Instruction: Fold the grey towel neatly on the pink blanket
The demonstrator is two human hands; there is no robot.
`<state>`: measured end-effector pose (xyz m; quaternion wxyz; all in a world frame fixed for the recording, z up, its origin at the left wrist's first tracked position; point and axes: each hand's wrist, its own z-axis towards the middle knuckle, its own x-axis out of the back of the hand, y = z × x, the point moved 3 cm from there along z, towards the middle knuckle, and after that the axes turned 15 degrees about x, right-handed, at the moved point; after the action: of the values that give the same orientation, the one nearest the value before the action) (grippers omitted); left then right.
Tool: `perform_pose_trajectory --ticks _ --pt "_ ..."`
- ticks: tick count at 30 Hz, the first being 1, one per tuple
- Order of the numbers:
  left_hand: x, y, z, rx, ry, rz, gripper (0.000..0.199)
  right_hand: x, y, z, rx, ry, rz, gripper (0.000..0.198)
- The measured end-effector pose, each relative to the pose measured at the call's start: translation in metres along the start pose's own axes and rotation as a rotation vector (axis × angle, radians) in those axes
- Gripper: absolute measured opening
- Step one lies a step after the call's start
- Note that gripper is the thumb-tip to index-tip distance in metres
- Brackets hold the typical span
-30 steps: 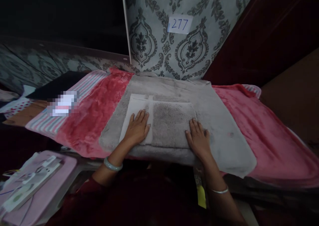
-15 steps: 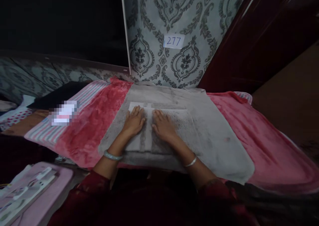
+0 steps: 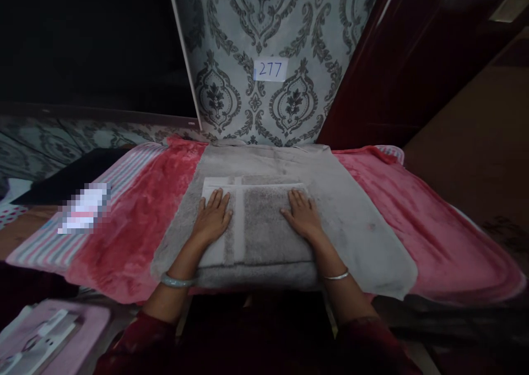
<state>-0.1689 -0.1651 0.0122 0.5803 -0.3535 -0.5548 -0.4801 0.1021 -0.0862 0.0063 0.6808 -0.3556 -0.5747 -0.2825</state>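
Note:
A grey towel (image 3: 270, 226) with white stripes lies folded flat on a larger light-grey cloth (image 3: 355, 231). Flat on the towel's left part rests my left hand (image 3: 213, 216), fingers stretched out and pointing away from me. My right hand (image 3: 303, 214) lies palm down at the towel's right edge with its fingers spread. Neither hand grips anything. Both palms hide small parts of the towel beneath them.
Under the grey cloth spreads a red plush blanket (image 3: 119, 226). A striped cloth (image 3: 45, 240) with a blurred item on it is at left. Behind are a dark screen (image 3: 91, 44), a number card (image 3: 270, 69) and a dark-red panel (image 3: 372, 71). A pink stool (image 3: 88, 325) stands lower left.
My right hand has slid right across the towel to its right edge, and my hands are farther apart. My left hand stays on the left part. The view has shifted slightly.

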Motion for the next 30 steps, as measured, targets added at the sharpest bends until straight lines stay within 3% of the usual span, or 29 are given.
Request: perform_pose_trajectory --ticks 4,7,15,18,20,26,30 --pt "0.0 0.001 -0.001 0.003 0.011 -0.016 0.06 -0.005 0.034 -0.024 -0.143 -0.009 0.055 0.069" --pt "0.002 0.003 -0.002 0.01 -0.023 -0.026 0.06 -0.011 0.049 -0.036 -0.157 0.033 0.107 0.069" --pt "0.014 0.0 -0.009 0.039 -0.097 -0.055 0.055 -0.011 0.06 -0.064 -0.182 0.166 0.146 0.063" --pt "0.022 0.002 -0.036 0.026 -0.049 -0.067 0.053 0.001 0.032 -0.076 -0.161 0.35 0.07 0.058" --pt "0.024 0.008 -0.058 -0.017 -0.004 -0.074 0.053 0.005 -0.004 -0.078 -0.051 0.396 0.04 0.054" --pt "0.007 0.024 -0.095 -0.105 0.043 -0.072 0.056 -0.016 -0.121 -0.068 0.449 0.18 0.087 0.054" --pt "0.0 0.024 -0.097 -0.098 0.089 -0.035 0.056 -0.025 -0.129 -0.073 0.494 0.168 0.077 0.056"
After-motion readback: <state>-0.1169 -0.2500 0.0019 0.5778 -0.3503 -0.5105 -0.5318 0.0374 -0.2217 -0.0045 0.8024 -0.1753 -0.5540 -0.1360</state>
